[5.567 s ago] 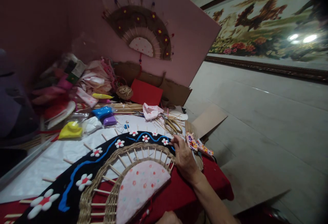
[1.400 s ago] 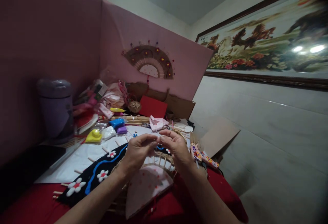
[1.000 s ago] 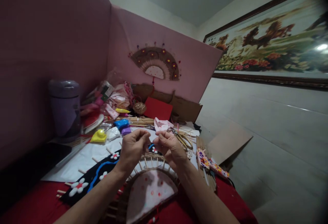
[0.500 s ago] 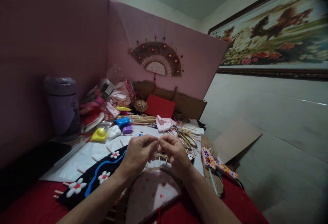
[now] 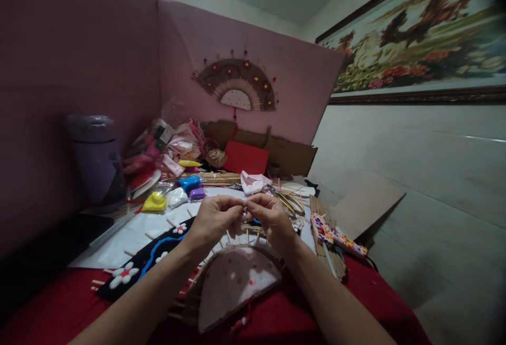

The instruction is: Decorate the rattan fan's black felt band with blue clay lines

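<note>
My left hand (image 5: 219,218) and my right hand (image 5: 271,221) meet fingertip to fingertip above a handmade fan. Both are closed in a pinch, and whatever sits between the fingers is too small to make out. Below them lies the fan's pale spotted half-round base (image 5: 237,282), with thin sticks fanning out from it. The fan's black cloth band (image 5: 136,268) carries a wavy blue strip (image 5: 158,247) and white flowers with red centres (image 5: 124,275). A red cord with a small tassel (image 5: 242,323) hangs from the base.
Bagged yellow clay (image 5: 154,201) and blue clay (image 5: 190,182) lie behind the left hand. Gold-handled scissors (image 5: 292,203) rest beyond the right hand. A purple flask (image 5: 95,160) stands left. A twine ball (image 5: 216,158), red card (image 5: 247,157) and a finished fan (image 5: 237,84) are at the back.
The view has shifted slightly. My hands stay pinched together over the fan, and more of its base and the red tassel shows now.
</note>
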